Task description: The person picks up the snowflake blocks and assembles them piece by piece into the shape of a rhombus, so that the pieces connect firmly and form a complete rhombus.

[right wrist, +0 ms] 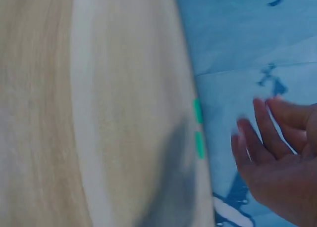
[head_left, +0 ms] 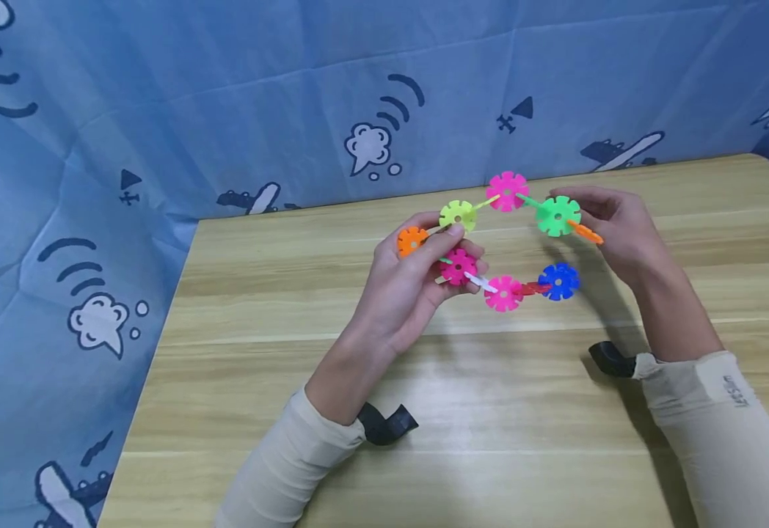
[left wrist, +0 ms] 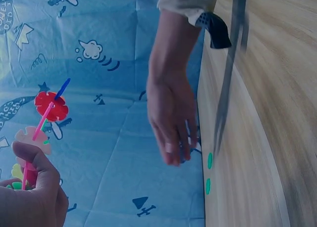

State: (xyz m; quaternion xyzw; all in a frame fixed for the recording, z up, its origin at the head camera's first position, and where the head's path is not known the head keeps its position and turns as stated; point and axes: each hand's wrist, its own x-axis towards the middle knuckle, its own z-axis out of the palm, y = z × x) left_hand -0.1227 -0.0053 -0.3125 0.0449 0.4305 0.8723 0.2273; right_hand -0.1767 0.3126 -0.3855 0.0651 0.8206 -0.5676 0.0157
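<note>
My left hand point(head_left: 404, 275) holds a curved chain of interlocking plastic snowflake discs point(head_left: 508, 192) above the table. The thumb presses on the chain, and the left hand's fingers hide some joints. Orange, yellow, pink, green, white, red and blue discs make it up, with a blue disc point(head_left: 559, 281) at one end and an orange disc point(head_left: 585, 232) at the other. In the head view my right hand point(head_left: 612, 224) lies partly behind the green disc point(head_left: 558, 216). Both wrist views show that right hand point(left wrist: 171, 108) apart from the chain, its fingers loose, nothing in them.
A wood-grain table point(head_left: 265, 381) lies below, with a blue patterned cloth point(head_left: 259, 95) hanging behind and at its sides. Two green oval pieces point(right wrist: 197, 111) show at the table's edge in the wrist views. Black curved mounts point(head_left: 387, 425) stick out from both sleeves.
</note>
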